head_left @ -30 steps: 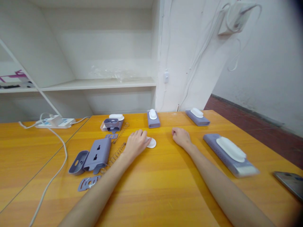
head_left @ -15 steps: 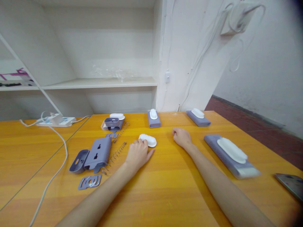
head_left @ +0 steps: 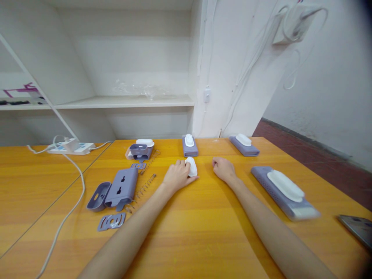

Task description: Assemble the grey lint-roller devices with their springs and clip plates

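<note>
My left hand (head_left: pixel 178 175) has its fingers curled over a white oval piece with a bumpy, bristle-like edge (head_left: pixel 191 167), tilted up at the middle of the table. Its thumb points right along the tabletop. My right hand (head_left: pixel 223 169) rests on the wood as a loose fist, with nothing seen in it. Left of my left hand lie two coil springs (head_left: pixel 145 186), a purple-grey housing with two slots (head_left: pixel 122 188), an oval purple cup (head_left: pixel 99 197) and a flat slotted plate (head_left: pixel 111 221).
Purple boxes topped with white oval pieces stand at the back centre (head_left: pixel 190 147), back right (head_left: pixel 244 145) and right (head_left: pixel 283 192). More purple parts (head_left: pixel 139 151) sit at the back left. A power strip (head_left: pixel 71 147) with a white cable and a phone (head_left: pixel 356 228) lie at the sides.
My left hand has moved right and slightly away from me with the white oval piece, which has turned and tipped up. My right hand has stayed in place.
</note>
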The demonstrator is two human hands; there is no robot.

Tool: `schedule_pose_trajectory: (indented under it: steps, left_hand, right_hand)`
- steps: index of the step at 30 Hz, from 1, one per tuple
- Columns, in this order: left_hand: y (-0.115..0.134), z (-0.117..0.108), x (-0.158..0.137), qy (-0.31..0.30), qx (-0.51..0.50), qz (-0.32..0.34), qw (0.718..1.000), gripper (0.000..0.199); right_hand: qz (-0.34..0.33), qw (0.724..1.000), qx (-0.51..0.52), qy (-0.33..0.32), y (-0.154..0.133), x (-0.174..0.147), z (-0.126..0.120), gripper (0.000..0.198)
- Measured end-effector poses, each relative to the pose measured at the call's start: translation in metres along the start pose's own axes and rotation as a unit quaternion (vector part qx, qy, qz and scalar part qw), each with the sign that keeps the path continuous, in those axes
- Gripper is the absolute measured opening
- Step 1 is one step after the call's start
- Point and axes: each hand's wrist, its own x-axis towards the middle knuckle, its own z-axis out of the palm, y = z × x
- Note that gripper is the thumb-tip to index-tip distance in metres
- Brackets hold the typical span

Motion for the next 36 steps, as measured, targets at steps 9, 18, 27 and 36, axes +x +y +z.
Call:
schedule_pose_trajectory:
  steps: [9,18,27,36]
  left_hand:
    - [0.001,-0.017,-0.004,0.055,0.012,0.165,0.985,0.033]
    - [-0.054,-0.023,-0.098,0.107,0.036,0.161,0.98,0.018]
    - [-0.058,-0.033,-0.119,0.086,0.08,0.087,0.989,0.021]
    - [-0.05,-0.024,-0.125,0.06,0.049,0.092,0.993,0.039]
  right_hand:
    - [0.004,1.0,-0.003,-0.005,-0.003,-0.001,-0.003,0.022]
    - [0.003,1.0,0.0,-0.002,-0.001,-0.001,-0.001,0.023]
    - [0.002,1.0,0.0,0.002,-0.001,-0.002,-0.001,0.023]
    - [0.003,1.0,-0.002,0.002,0.0,-0.001,0.001,0.023]
